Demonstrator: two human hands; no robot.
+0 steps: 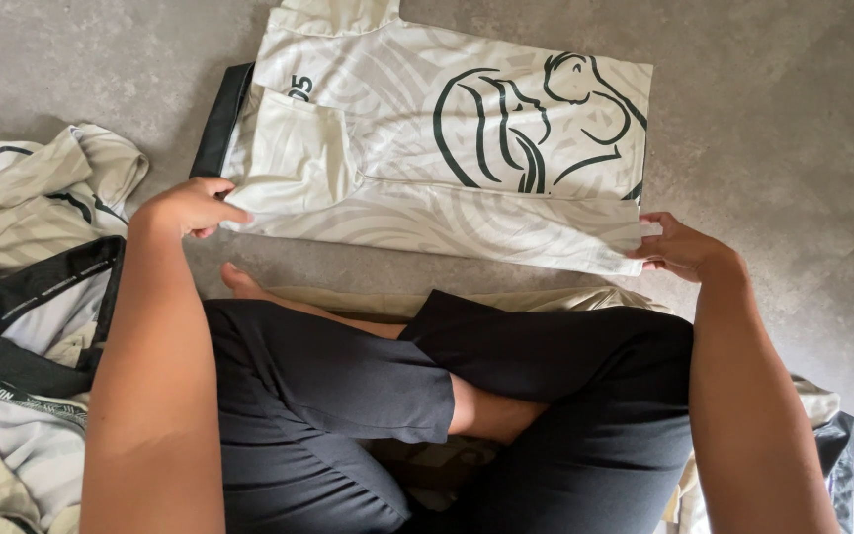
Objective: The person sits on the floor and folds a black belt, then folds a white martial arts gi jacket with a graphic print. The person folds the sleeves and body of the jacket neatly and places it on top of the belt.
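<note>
A cream shirt (417, 109) with a dark green line drawing and black cuff trim lies spread on the grey floor in front of me. Its near edge is folded over toward the middle. My left hand (193, 206) pinches the folded edge at the sleeve end on the left. At the right end, by the hem, my right hand (681, 247) grips the same fold. I sit cross-legged in black shorts (368, 386), knees just below the shirt.
A pile of similar cream and black garments (27, 267) lies at my left. More cream fabric (585, 297) sits under my legs, and a dark bag edge (835, 445) shows at the lower right. Grey concrete floor (773, 119) surrounds the shirt.
</note>
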